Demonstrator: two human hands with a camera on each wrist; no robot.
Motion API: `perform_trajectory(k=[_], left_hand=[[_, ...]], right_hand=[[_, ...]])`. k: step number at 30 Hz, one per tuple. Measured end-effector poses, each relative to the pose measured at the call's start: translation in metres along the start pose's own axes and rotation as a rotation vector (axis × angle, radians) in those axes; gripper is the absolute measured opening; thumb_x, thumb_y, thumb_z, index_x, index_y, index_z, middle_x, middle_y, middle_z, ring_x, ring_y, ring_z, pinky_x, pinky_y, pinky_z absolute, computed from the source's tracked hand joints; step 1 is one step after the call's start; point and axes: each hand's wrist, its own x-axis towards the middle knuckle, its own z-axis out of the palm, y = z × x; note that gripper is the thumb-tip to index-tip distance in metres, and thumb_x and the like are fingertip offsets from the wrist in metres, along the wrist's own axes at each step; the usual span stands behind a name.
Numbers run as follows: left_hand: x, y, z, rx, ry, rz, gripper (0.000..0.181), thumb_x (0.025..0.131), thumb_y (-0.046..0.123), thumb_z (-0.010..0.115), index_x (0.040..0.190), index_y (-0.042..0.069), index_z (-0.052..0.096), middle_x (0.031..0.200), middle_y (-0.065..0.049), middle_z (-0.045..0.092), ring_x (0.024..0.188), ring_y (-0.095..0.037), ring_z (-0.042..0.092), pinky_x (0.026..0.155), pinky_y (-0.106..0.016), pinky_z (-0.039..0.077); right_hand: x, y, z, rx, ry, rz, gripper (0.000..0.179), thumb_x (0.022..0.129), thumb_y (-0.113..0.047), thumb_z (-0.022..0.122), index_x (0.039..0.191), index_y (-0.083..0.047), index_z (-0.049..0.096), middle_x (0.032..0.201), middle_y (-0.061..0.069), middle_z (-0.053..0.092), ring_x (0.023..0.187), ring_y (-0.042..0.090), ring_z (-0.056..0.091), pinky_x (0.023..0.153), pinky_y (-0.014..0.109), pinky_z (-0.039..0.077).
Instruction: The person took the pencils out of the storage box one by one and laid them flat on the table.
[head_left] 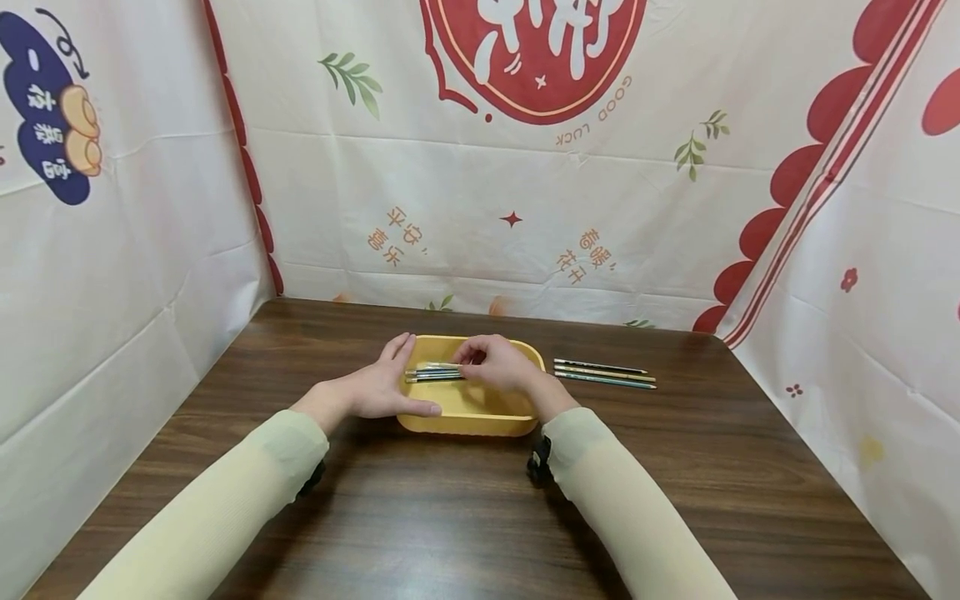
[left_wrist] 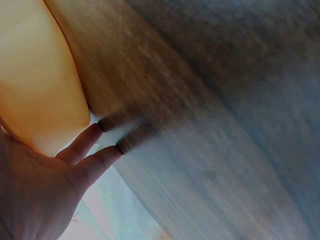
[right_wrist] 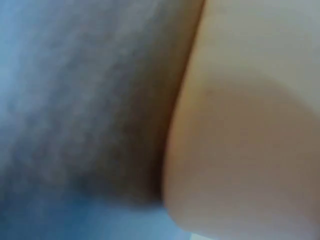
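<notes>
A yellow plastic basket (head_left: 468,425) stands on the table. My left hand (head_left: 372,390) rests against its left end, fingers straight and spread, with the thumb along the near rim. In the left wrist view, two fingers (left_wrist: 102,160) of that hand lie straight by the basket's outer wall (left_wrist: 40,75). My right hand (head_left: 498,364) reaches into the basket and pinches a slim pencil (head_left: 441,365) with a pale end. Under it, more pencils (head_left: 431,377) lie side by side on the basket floor, their right ends hidden by the hand. The right wrist view is blurred, showing the basket wall (right_wrist: 240,150).
To the right of the basket, three pencils (head_left: 604,374), dark, yellowish and green, lie roughly parallel on the dark wooden table (head_left: 420,517). Printed white cloth (head_left: 450,183) hangs behind the table and along both sides.
</notes>
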Motion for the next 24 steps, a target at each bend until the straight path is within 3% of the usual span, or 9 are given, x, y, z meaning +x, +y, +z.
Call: perform_trajectory(k=[7, 14, 24], left_hand=[[0.001, 0.001, 0.0, 0.007, -0.002, -0.008, 0.146, 0.085, 0.082, 0.077, 0.177, 0.013, -0.012, 0.185, -0.011, -0.015, 0.166, -0.043, 0.027, 0.132, -0.058, 0.032], [0.0, -0.001, 0.001, -0.004, -0.003, 0.0, 0.146, 0.085, 0.08, 0.078, 0.177, 0.013, -0.013, 0.185, -0.01, -0.016, 0.167, -0.042, 0.026, 0.132, -0.057, 0.033], [0.001, -0.002, 0.001, 0.013, -0.002, 0.006, 0.146, 0.085, 0.081, 0.078, 0.176, 0.014, -0.013, 0.185, -0.009, -0.017, 0.168, -0.041, 0.025, 0.132, -0.057, 0.033]], right_hand=[[-0.007, -0.006, -0.027, -0.041, 0.032, -0.013, 0.019, 0.102, -0.014, 0.078, 0.118, -0.006, 0.082, 0.104, 0.003, 0.079, 0.091, 0.015, 0.066, 0.083, 0.031, 0.055], [-0.03, -0.008, -0.062, -0.079, 0.059, 0.018, 0.018, 0.105, -0.019, 0.075, 0.119, -0.009, 0.082, 0.109, 0.004, 0.078, 0.094, 0.02, 0.065, 0.083, 0.033, 0.053], [-0.072, 0.029, -0.107, -0.085, 0.12, 0.103, 0.018, 0.105, -0.024, 0.076, 0.119, -0.014, 0.083, 0.111, 0.006, 0.078, 0.093, 0.022, 0.068, 0.08, 0.035, 0.057]])
